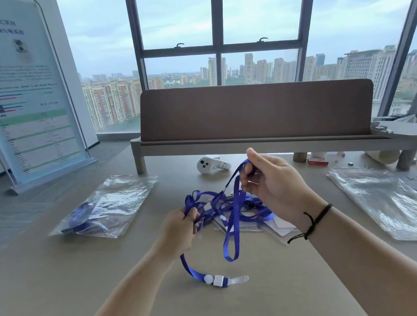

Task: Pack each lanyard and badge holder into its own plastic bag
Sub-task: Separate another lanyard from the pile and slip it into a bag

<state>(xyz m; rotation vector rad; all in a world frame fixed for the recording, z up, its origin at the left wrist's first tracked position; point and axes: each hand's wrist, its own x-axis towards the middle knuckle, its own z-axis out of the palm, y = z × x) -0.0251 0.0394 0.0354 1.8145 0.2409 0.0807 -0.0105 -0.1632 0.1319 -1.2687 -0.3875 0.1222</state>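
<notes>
Hands grip blue lanyard

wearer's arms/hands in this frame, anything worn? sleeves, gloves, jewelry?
Both forearms are bare, no sleeves in view and no gloves. The right hand has a thin black cord bracelet with a knotted tail at the wrist. The left hand wears nothing visible.

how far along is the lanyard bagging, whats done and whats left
Done: one filled bag lies at left with a blue lanyard inside. In hand: the left hand and right hand both grip a blue lanyard, untangling it above the pile of badge holders. Left: bagging this one and the pile; empty bags wait at right.
</notes>
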